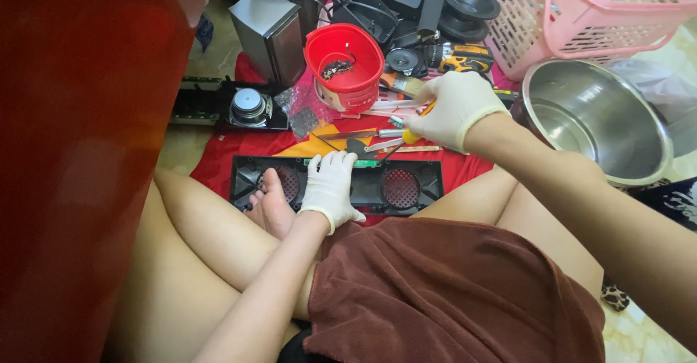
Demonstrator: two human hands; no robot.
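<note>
A long black speaker housing [406,186] with round red-backed grilles lies on a red cloth [218,156] in front of my crossed legs. My left hand [330,186], in a white glove, presses flat on the middle of the housing, beside my foot. My right hand [450,109], also gloved, is closed around a screwdriver [396,142] with a yellow handle. Its shaft points down to the housing's far edge near a small green circuit strip [363,163].
A red plastic tub [345,64] holding small parts stands behind the housing, with loose tools beside it. A steel bowl [597,116] and a pink basket [581,14] are at the right. Speaker parts and a grey box [270,36] crowd the back. A red panel [80,152] fills the left.
</note>
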